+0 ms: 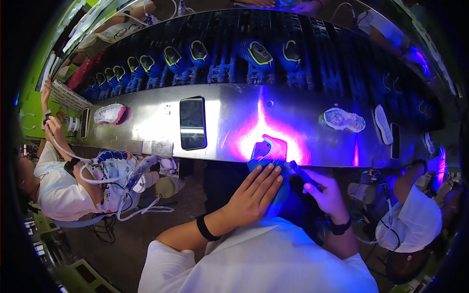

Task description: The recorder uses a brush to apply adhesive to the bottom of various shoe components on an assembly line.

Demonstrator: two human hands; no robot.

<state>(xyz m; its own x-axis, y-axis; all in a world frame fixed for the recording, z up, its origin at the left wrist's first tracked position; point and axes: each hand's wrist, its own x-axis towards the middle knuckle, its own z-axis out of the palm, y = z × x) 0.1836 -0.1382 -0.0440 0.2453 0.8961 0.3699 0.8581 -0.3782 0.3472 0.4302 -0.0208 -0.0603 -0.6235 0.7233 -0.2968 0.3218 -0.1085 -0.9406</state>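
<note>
Violet-pink glare mid metal bench (pixel 303 115) | white sheen farther left | conveyor (pixel 322 63) dim | black rim, edges fisheye-bent

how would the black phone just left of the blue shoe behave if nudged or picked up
The black phone would probably slide rather than roll, since it lies flat on the shiny metal table. Its slab shape suggests it is stiff. The glossy face could make it somewhat slippery to lift.

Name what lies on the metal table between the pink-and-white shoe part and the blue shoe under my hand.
A black phone, as the head view shows.
</note>
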